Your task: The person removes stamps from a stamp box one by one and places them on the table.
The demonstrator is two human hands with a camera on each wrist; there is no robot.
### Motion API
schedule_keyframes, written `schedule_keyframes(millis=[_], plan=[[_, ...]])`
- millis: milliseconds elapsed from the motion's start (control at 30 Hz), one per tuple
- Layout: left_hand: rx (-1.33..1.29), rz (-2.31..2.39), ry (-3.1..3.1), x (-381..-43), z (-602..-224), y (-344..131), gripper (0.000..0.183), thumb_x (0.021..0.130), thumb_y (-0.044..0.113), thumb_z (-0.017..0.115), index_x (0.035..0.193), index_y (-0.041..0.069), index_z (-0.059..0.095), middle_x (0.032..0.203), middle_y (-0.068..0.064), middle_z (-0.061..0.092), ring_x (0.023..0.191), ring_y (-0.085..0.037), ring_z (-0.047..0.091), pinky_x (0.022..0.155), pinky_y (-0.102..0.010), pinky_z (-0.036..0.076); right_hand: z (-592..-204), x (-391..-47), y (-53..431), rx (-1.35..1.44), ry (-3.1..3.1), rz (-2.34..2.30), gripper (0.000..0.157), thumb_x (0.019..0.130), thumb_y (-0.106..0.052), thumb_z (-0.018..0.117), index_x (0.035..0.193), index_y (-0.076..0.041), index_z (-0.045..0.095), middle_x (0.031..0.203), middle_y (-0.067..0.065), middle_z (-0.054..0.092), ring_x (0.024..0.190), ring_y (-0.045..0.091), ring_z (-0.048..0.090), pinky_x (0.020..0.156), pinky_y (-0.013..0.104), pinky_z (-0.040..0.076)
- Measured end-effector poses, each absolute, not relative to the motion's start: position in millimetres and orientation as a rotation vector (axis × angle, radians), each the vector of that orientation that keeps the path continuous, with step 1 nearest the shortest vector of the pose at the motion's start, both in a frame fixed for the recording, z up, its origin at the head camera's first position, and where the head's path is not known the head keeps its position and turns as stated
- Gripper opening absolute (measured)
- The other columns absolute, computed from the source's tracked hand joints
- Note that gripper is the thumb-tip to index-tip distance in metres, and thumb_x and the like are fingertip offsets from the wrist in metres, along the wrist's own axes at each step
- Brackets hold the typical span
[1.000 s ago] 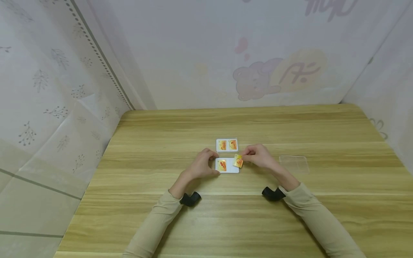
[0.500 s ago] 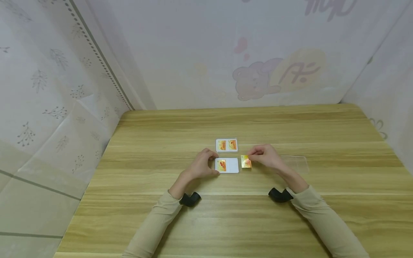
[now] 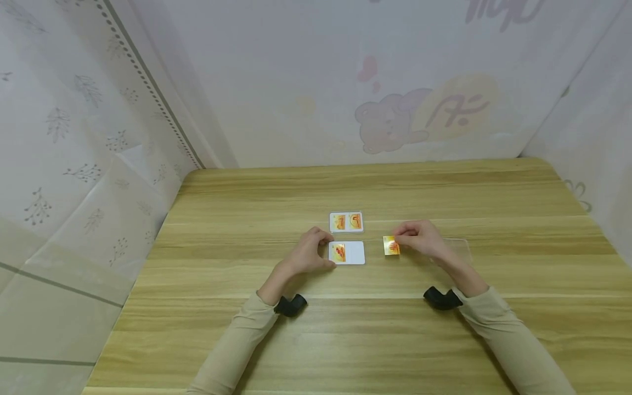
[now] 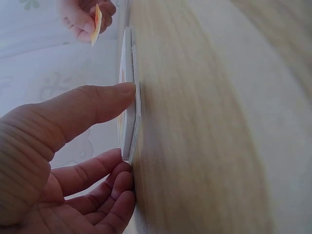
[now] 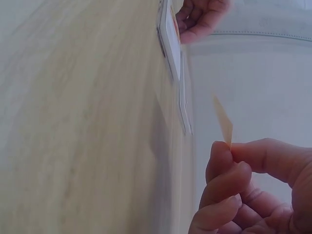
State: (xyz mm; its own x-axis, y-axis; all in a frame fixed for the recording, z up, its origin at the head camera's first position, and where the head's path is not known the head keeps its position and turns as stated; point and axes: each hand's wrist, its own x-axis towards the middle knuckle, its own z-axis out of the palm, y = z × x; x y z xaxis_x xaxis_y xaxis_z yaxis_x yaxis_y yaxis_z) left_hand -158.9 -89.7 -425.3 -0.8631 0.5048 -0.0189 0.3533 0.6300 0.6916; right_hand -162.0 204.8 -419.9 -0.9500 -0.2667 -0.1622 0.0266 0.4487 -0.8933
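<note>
My right hand (image 3: 419, 240) pinches a small gold-and-orange stamp (image 3: 391, 246) by its edge between thumb and fingertips. In the right wrist view the stamp (image 5: 224, 122) stands up thin from the fingertips, above the wood. To its left lies a flat white case (image 3: 356, 253) with one similar orange picture on its left half and bare white on its right half. My left hand (image 3: 308, 252) holds this case at its left end; in the left wrist view the thumb lies on one long edge of the case (image 4: 128, 117), the fingers at the opposite corner.
Just beyond the near case lies a second white case (image 3: 346, 222) with two orange pictures side by side. A clear plastic lid (image 3: 461, 249) lies on the wooden table (image 3: 257, 203) behind my right wrist, partly covered by it. Patterned curtains (image 3: 276, 82) hang past the table's far edge.
My right hand has moved right with the stamp, from over the near case's right half to beside it, and the stamp has straightened. The left hand and both cases have stayed put.
</note>
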Motion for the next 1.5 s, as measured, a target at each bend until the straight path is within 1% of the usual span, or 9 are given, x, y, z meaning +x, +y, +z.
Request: schedule_keyframes(millis=[133, 500, 633, 800, 1067, 1267, 1500], plan=[[0.702, 1.042, 2.649, -159, -426, -90, 0.051, 0.065, 0.008, 0.084, 0.109, -0.004, 0.062, 0.103, -0.012, 0.054, 0.096, -0.025, 0.049, 0.087, -0.037, 0.042, -418, -161, 210, -0.194, 2.423, -1.490, 0.015, 0.086, -0.003, 0.063, 0.094, 0.009, 0.064, 0.077, 0.006, 0.063, 0.071, 0.016, 0.056, 0.060, 0.024, 0.047], [0.688, 1.043, 2.641, -160, -427, -90, 0.051, 0.066, 0.008, 0.083, 0.111, -0.004, 0.061, 0.104, -0.013, 0.054, 0.097, -0.026, 0.049, 0.088, -0.037, 0.041, -416, -159, 221, -0.217, 2.563, -1.325, 0.013, 0.085, -0.006, 0.064, 0.092, 0.005, 0.066, 0.075, 0.007, 0.064, 0.068, 0.014, 0.053, 0.057, 0.023, 0.041], [0.694, 1.048, 2.648, -159, -426, -90, 0.051, 0.065, 0.008, 0.084, 0.110, -0.004, 0.061, 0.104, -0.013, 0.054, 0.096, -0.025, 0.049, 0.088, -0.037, 0.042, -416, -160, 222, -0.194, 2.595, -1.258, 0.012, 0.084, -0.007, 0.064, 0.090, 0.004, 0.067, 0.074, 0.006, 0.063, 0.066, 0.014, 0.051, 0.055, 0.023, 0.039], [0.702, 1.040, 2.652, -160, -427, -90, 0.051, 0.066, 0.008, 0.083, 0.110, -0.004, 0.061, 0.103, -0.013, 0.055, 0.096, -0.025, 0.050, 0.087, -0.037, 0.042, -416, -161, 222, -0.182, 2.628, -1.184, 0.008, 0.082, -0.005, 0.064, 0.085, 0.002, 0.066, 0.073, 0.005, 0.062, 0.065, 0.014, 0.051, 0.055, 0.024, 0.041], [0.697, 1.028, 2.660, -160, -428, -90, 0.052, 0.065, 0.008, 0.084, 0.110, -0.004, 0.061, 0.103, -0.012, 0.055, 0.096, -0.025, 0.049, 0.087, -0.037, 0.041, -417, -164, 220, -0.281, 2.710, -1.064, 0.002, 0.077, 0.000, 0.063, 0.076, 0.002, 0.064, 0.065, 0.003, 0.059, 0.058, 0.013, 0.048, 0.052, 0.026, 0.040], [0.709, 1.037, 2.659, -160, -427, -90, 0.052, 0.065, 0.009, 0.084, 0.110, -0.004, 0.061, 0.102, -0.012, 0.054, 0.095, -0.025, 0.049, 0.086, -0.037, 0.041, -416, -165, 215, -0.302, 2.769, -0.979, 0.006, 0.073, 0.003, 0.061, 0.068, -0.001, 0.061, 0.061, 0.002, 0.056, 0.053, 0.013, 0.045, 0.048, 0.026, 0.038], [0.726, 1.028, 2.666, -161, -426, -89, 0.051, 0.066, 0.010, 0.084, 0.109, -0.004, 0.061, 0.101, -0.012, 0.055, 0.094, -0.025, 0.049, 0.085, -0.036, 0.041, -418, -165, 211, -0.301, 2.793, -0.911, 0.011, 0.072, 0.004, 0.060, 0.064, -0.003, 0.057, 0.060, 0.002, 0.053, 0.053, 0.013, 0.042, 0.047, 0.025, 0.035]])
